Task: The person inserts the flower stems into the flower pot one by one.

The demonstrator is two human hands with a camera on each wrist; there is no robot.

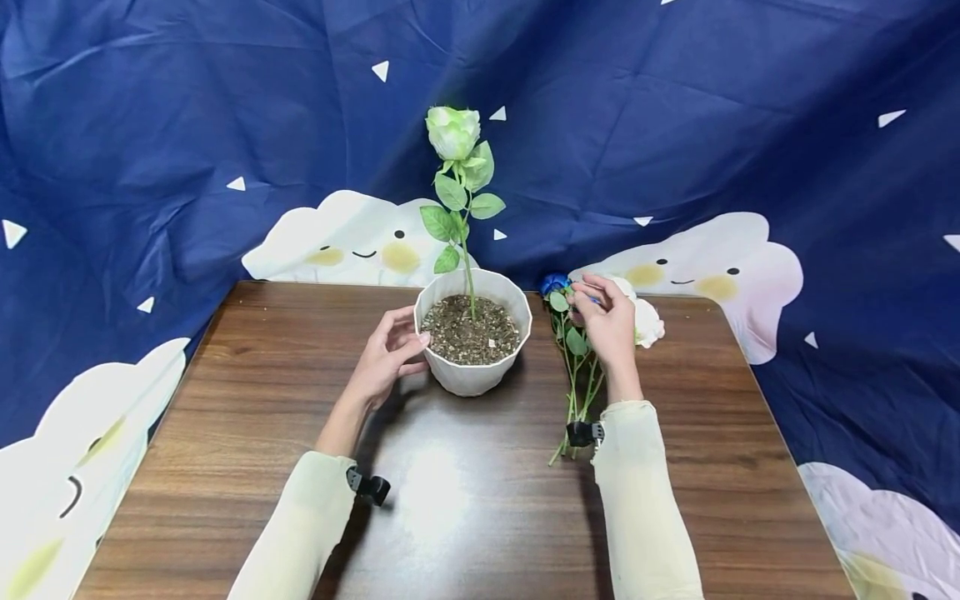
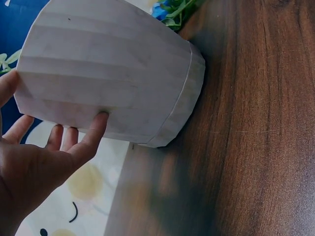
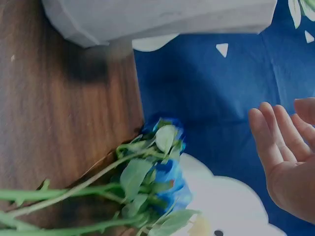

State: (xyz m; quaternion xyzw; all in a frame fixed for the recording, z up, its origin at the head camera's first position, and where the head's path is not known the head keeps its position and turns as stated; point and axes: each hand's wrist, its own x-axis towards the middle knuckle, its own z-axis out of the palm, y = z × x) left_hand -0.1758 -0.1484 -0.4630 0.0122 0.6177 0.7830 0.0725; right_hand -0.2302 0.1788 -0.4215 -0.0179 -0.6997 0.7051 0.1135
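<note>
A white faceted flowerpot (image 1: 471, 379) filled with dark soil (image 1: 467, 333) stands near the table's back edge. One pale green-white rose (image 1: 453, 133) rises upright from the soil on a leafy stem. My left hand (image 1: 387, 354) holds the pot's left side, its thumb near the rim and its spread fingertips against the wall. My right hand (image 1: 611, 325) hovers above loose roses to the right of the pot. Nothing lies between its loosely bent fingers in the right wrist view. Below it are a blue rose (image 1: 555, 285) and a white rose (image 1: 647, 323); the hand partly covers the bunch.
Several green stems (image 1: 573, 408) lie along the wooden table (image 1: 247, 400), their cut ends toward me. Behind the table hangs a dark blue cloth (image 1: 300, 108) printed with white clouds and triangles. Each sleeved wrist bears a small black camera (image 1: 369, 485).
</note>
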